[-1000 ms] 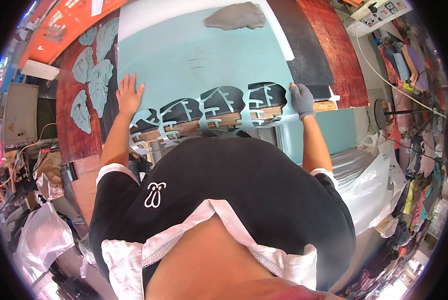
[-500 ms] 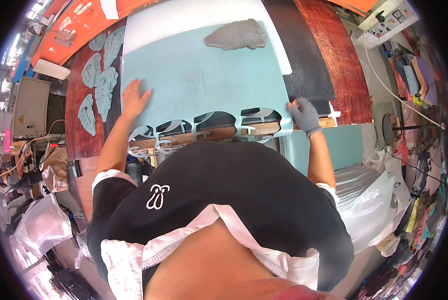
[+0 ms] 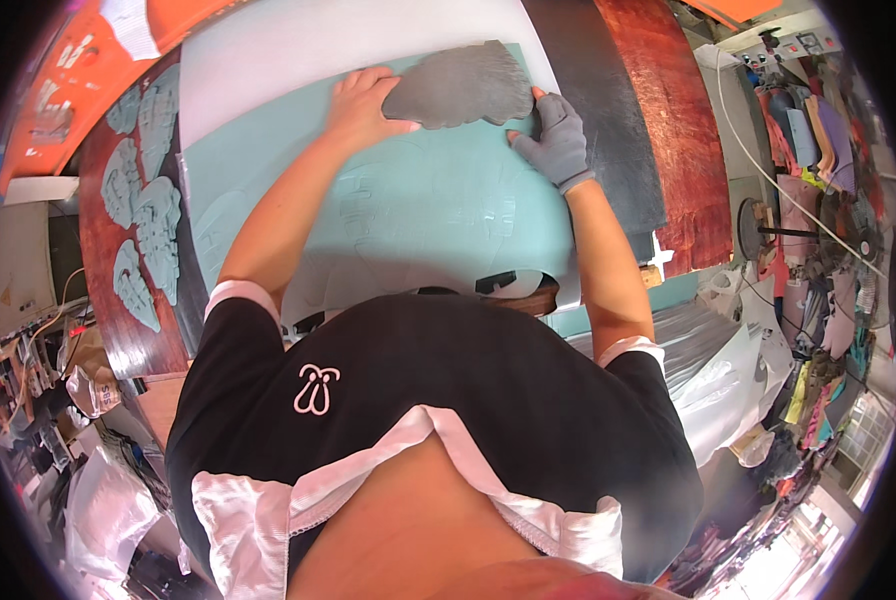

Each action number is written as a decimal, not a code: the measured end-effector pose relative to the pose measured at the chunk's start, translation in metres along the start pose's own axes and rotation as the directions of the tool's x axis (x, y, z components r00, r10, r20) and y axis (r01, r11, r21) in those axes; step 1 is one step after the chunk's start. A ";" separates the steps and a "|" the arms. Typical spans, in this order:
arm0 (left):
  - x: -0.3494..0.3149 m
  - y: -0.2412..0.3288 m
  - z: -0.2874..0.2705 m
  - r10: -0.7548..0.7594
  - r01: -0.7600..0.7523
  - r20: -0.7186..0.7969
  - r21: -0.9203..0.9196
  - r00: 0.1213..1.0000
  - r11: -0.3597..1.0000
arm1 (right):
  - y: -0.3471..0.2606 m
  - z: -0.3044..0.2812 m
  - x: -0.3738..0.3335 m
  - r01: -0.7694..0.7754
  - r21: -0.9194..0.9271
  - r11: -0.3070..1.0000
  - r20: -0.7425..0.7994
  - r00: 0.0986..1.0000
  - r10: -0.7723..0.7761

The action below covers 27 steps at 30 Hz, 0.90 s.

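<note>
A dark grey, sole-shaped block (image 3: 460,88) with a wavy near edge lies on a large teal sheet (image 3: 408,200). My bare left hand (image 3: 366,108) grips its left end, fingers on the far side and thumb at the near edge. At the right end, my right hand (image 3: 556,140), in a grey glove with bare fingertips, holds the block between index finger and thumb. Faint outlines mark the middle of the sheet. Cut-out holes (image 3: 498,283) run along its near edge, partly hidden by my body.
Several cut teal pieces (image 3: 156,225) lie on a reddish-brown board (image 3: 98,210) at the left. Under the sheet is a white board (image 3: 368,35); a black board (image 3: 608,110) and another reddish board (image 3: 668,130) extend right. An orange machine part (image 3: 68,75) stands far left.
Both hands have moved away from me, from the sheet's near part to the two ends of the grey block, and have taken hold of it. My view has shifted slightly.
</note>
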<state>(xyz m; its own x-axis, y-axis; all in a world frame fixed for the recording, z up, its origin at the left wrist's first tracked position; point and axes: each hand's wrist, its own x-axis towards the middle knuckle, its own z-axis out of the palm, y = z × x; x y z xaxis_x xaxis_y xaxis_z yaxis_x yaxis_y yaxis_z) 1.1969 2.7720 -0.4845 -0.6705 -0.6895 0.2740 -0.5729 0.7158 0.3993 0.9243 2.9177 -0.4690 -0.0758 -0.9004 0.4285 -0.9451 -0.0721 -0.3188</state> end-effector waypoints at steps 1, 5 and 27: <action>0.001 -0.003 0.001 0.014 -0.014 -0.016 -0.017 1.000 1.000 | 0.000 0.002 0.003 0.019 -0.041 0.999 -0.046 0.999 -0.021; 0.007 -0.012 0.003 0.077 -0.078 -0.031 -0.035 0.997 0.996 | -0.001 0.004 0.010 0.051 -0.162 0.985 -0.052 0.997 -0.061; 0.024 -0.007 0.005 0.179 -0.186 -0.058 -0.161 0.982 0.969 | 0.019 -0.009 0.014 -0.020 0.371 0.928 0.042 0.999 0.005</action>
<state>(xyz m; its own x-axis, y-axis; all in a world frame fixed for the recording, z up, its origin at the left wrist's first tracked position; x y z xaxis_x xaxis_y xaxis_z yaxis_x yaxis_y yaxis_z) 1.1822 2.7508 -0.4855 -0.7336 -0.5558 0.3911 -0.3548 0.8041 0.4771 0.9023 2.9079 -0.4611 -0.0669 -0.9179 0.3912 -0.7579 -0.2082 -0.6182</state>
